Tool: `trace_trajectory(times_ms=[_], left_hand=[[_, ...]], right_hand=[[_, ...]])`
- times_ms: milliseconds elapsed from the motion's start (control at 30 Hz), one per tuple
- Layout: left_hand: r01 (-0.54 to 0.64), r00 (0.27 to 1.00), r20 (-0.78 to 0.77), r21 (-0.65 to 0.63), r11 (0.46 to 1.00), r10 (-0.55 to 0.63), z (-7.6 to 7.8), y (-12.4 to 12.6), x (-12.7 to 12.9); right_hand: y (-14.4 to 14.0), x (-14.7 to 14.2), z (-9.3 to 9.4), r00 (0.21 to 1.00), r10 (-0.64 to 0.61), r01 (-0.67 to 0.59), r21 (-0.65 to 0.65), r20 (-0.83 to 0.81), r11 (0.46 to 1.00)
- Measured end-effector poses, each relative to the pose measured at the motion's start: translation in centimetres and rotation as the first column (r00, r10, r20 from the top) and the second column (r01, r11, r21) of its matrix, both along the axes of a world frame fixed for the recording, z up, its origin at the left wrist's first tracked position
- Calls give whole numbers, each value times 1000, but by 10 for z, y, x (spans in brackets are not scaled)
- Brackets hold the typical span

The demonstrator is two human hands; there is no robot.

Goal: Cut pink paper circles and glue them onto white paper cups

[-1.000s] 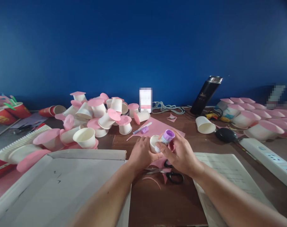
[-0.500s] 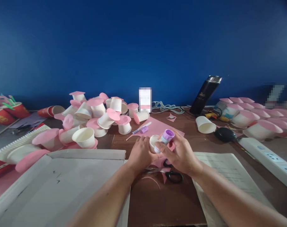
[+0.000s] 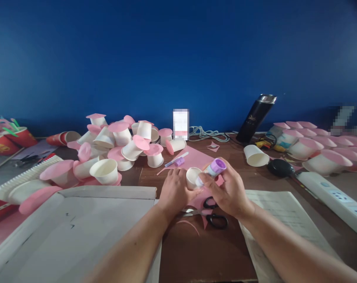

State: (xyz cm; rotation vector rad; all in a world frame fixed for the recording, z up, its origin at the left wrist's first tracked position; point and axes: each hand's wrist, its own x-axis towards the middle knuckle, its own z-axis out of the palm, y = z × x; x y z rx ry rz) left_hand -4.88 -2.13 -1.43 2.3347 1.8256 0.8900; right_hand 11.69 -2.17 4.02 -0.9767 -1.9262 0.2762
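Note:
My left hand (image 3: 176,190) is wrapped round a small white paper cup (image 3: 192,177), its round end facing up and toward me. In my right hand (image 3: 227,190) is a glue stick (image 3: 218,167) with a purple base, tilted so its far end meets or nearly meets the cup's rim; the exact contact is hidden by my fingers. Below the hands lie black-handled scissors (image 3: 216,221) among pink paper scraps (image 3: 188,225). A purple cap (image 3: 179,161) and a pen (image 3: 178,157) rest on a pink paper sheet (image 3: 196,155) just beyond.
Paper cups with pink discs (image 3: 122,133) are heaped at left; more (image 3: 328,157) stand at right. A lone cup (image 3: 255,155), black flask (image 3: 256,118), power strip (image 3: 337,200), written sheet (image 3: 287,220) and white box lid (image 3: 78,236) surround the work spot.
My right hand has moved slightly right with the glue stick, shifting it along the cup's rim. More of the scissors shows. The left hand has barely moved.

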Motion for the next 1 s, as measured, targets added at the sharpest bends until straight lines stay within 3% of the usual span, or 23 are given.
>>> trace_trajectory(times_ms=[167,367,467,633,833,1000], left_hand=[[-33,999,-32,40,999,34,-3,2,0],[-54,998,-25,25,998,55,-2,2,1],[-45,999,-26,17,999,45,0,1,0],[-42,998,-53,35,999,44,2,-1,1],[-42,996,-80,40,998,45,4,-1,3],[-21,996,-81,50,999,25,5,-3,2]], right_hand=[[5,-1,-3,994,-14,15,-6,111,1000],[14,5,-5,997,-81,82,50,-16,995],[9,3,-2,996,-40,44,42,-81,998],[2,-5,-2,997,76,-76,-31,13,997],[11,-2,-3,1000,-12,12,-26,2,1000],[5,-2,0,995,61,-66,-62,-83,996]])
